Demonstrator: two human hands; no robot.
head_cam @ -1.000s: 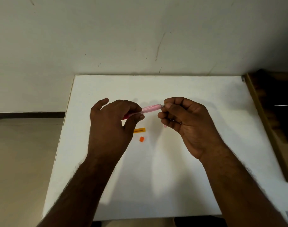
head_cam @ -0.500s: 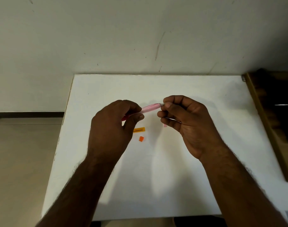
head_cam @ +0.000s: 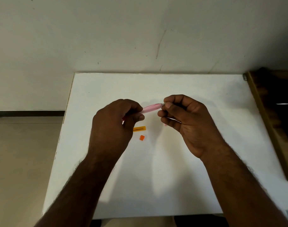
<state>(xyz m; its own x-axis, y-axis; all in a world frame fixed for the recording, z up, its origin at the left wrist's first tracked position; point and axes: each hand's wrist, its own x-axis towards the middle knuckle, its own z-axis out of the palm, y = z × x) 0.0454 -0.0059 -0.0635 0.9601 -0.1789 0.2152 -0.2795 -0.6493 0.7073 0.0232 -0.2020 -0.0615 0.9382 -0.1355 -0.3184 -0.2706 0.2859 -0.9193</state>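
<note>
A translucent pink pen [head_cam: 151,108] is held above the white table [head_cam: 189,177] between both hands. My left hand [head_cam: 113,126] grips its near end, with the fingers curled round the barrel. My right hand [head_cam: 185,120] pinches the pen's far tip between thumb and forefinger. Below the pen, a small yellow-orange strip [head_cam: 139,128] and a tiny orange piece [head_cam: 142,137] lie on the table. A small pink bit [head_cam: 165,124] shows under my right fingers, mostly hidden.
The table stands against a pale wall [head_cam: 140,38]. A dark wooden piece of furniture [head_cam: 274,112] borders the table's right edge. Beige floor [head_cam: 22,161] lies off the left edge.
My left forefinger, raised a second ago, has curled down onto the pen. Both hands and the pen stay almost in the same place.
</note>
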